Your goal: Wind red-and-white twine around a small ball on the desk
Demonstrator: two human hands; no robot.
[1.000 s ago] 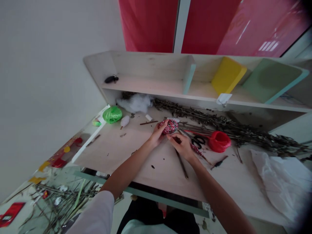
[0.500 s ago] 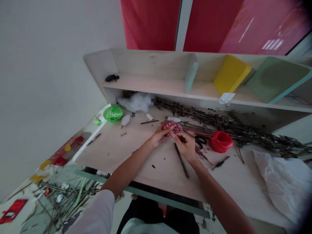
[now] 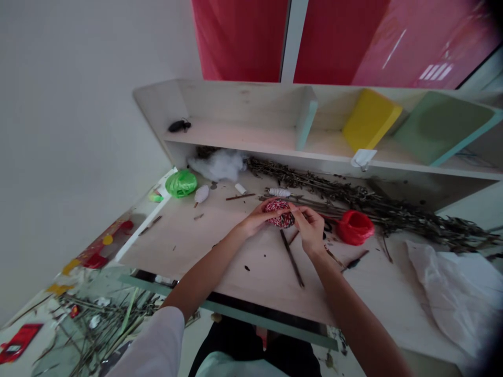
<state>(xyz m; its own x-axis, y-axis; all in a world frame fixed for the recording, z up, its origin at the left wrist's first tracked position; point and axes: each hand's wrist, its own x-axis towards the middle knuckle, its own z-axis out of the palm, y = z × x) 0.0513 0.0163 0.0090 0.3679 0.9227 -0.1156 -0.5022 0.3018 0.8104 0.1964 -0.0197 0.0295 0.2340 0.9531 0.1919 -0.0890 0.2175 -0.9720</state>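
The left hand (image 3: pixel 255 220) can slide over the worktop (image 3: pixel 176 251) toward the front edge. A dark stick (image 3: pixel 291 259) lies in the way going right (it is thin), and a red bundle of string (image 3: pixel 356 228) and long twigs (image 3: pixel 353 196) block the back edge, under the shelf (image 3: pixel 236 137).

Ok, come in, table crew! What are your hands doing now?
Left hand, right hand both gripping red-and-white twine ball. Red twine roll beside right hand. Dark stick lying below hands.
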